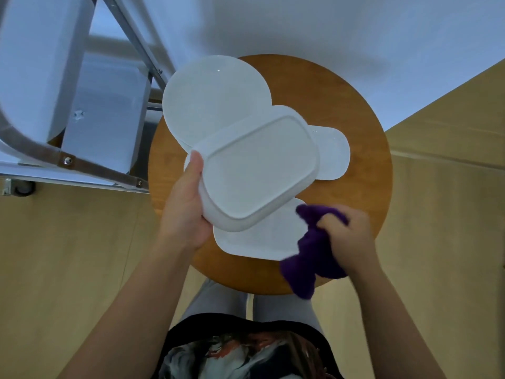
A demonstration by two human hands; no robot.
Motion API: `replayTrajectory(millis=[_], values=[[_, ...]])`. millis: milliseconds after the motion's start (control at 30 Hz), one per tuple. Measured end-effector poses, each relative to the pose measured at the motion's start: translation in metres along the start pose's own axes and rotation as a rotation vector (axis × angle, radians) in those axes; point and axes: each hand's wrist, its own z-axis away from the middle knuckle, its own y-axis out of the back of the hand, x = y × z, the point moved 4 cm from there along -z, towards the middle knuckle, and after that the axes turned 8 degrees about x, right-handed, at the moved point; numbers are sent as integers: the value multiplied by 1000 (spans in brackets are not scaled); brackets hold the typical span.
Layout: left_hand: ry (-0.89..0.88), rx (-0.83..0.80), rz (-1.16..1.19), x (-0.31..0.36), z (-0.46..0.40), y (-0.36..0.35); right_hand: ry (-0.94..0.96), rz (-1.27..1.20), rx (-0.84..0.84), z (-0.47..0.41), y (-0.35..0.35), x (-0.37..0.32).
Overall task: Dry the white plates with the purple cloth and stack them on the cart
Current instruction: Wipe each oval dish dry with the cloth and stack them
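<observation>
My left hand [185, 203] grips a white rectangular dish [257, 173] by its left edge, held upside down and tilted above the round wooden table [366, 149]. My right hand [347, 236] clutches the bunched purple cloth [308, 258] at the table's near right edge, just right of the dish. Under the dish lie a large round white plate [216, 97] at the back left, a smaller white plate [333, 151] on the right and a white plate [259, 239] at the front, each partly hidden.
The cart [82, 110] with a metal frame and white shelves stands at the left, close to the table. Behind is a white wall; tan floor lies around the table. My legs are below the table's near edge.
</observation>
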Motion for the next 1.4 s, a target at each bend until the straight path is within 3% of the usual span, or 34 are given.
replayTrajectory(millis=[67, 133, 267, 333, 467, 733, 867, 967, 1033, 1100, 1200, 1400], values=[[-47, -29, -230, 2, 3, -11, -162, -236, 74, -13, 18, -4], [-64, -98, -456, 2, 11, -25, -384, -455, 42, -27, 28, -5], [-229, -436, -737, -10, 23, -61, -670, -542, -91, -58, 47, 2], [-231, -549, -774, -16, 23, -71, -698, -543, -143, -69, 58, 6], [-240, -613, -807, -22, 11, -83, -720, -511, -282, -90, 77, 11], [-254, -567, -921, -26, -3, -120, -793, -517, -304, -123, 93, 29], [-307, -648, -1023, -29, -10, -132, -781, -306, -380, -141, 98, 34], [-548, -598, -1279, -44, -30, -124, -749, -144, -363, -156, 105, 37], [-566, -492, -1575, -62, -48, -111, -675, -87, -317, -166, 108, 35], [-467, -379, -1762, -78, -61, -105, -571, -28, -305, -175, 109, 34], [-161, -189, -1667, -89, -80, -100, -449, 56, -290, -185, 103, 40], [116, 14, -1400, -100, -123, -104, -335, 147, -251, -189, 69, 58]])
